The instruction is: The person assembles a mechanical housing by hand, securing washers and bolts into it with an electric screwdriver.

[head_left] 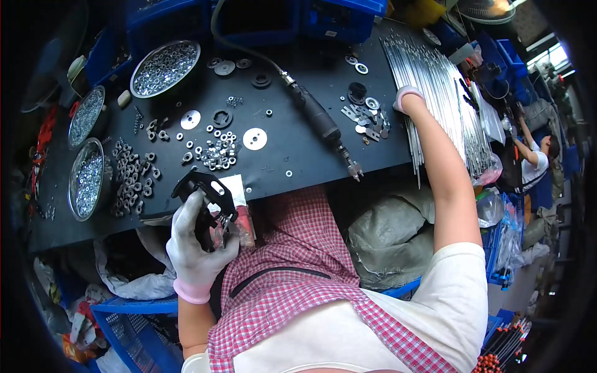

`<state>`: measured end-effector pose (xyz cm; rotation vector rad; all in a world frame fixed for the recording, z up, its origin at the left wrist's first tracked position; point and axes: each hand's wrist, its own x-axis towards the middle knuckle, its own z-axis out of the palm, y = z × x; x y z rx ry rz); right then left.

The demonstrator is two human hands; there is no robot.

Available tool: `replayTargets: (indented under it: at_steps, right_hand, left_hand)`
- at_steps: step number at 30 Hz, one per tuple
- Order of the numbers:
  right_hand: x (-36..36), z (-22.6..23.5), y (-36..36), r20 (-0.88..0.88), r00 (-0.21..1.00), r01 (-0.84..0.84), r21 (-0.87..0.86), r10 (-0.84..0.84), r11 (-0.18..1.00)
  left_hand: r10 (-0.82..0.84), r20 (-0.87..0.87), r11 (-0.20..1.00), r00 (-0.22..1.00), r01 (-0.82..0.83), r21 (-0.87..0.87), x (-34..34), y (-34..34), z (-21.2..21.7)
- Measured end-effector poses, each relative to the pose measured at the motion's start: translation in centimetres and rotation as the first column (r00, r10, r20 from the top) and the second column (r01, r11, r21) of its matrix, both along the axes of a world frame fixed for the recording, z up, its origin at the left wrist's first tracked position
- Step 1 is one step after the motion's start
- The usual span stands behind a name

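My gloved left hand is closed around a black metal bracket-like part, just past the near edge of the dark workbench. A small spring or bolt shows on that part near my fingertips. Far to the right, my gloved right hand rests at the left side of a large bundle of thin silvery metal rods. Its fingers are hidden behind the wrist. Nearest to the left hand are a heap of small round nuts and a group of grey metal fittings.
A corded rotary power tool lies mid-bench, its tip toward the near edge. Three bowls of hardware stand at left, including a steel bowl. Flat discs and small metal plates are scattered about. Another person is at far right.
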<state>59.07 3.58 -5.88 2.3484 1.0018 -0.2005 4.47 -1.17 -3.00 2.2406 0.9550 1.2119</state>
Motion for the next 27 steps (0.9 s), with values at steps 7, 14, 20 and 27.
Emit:
replayTargets:
  at_steps: [7,14,20,27]
  right_hand:
    - [0.2,0.6,-2.7,0.032,0.994,0.086,0.318,-0.101,0.944]
    - [3.5,-0.4,-7.6,-0.173,0.984,0.12,0.805,0.036,0.581]
    - [-14.4,8.5,-8.2,-0.283,0.115,0.926,0.377,0.952,0.0]
    - [-31.9,7.9,-6.5,0.062,-0.203,0.966,0.175,0.977,0.19]
  left_hand:
    - [-0.025,0.092,0.999,0.995,0.027,-0.019,-1.0,-0.6,0.3]
    - [-0.019,0.334,0.955,0.942,0.116,-0.273,-3.6,-1.2,2.3]
    - [-0.048,0.895,0.633,0.444,0.706,-0.316,-6.3,-0.7,5.0]
    - [-0.055,0.979,0.167,-0.195,0.965,0.201,-3.5,0.6,2.5]
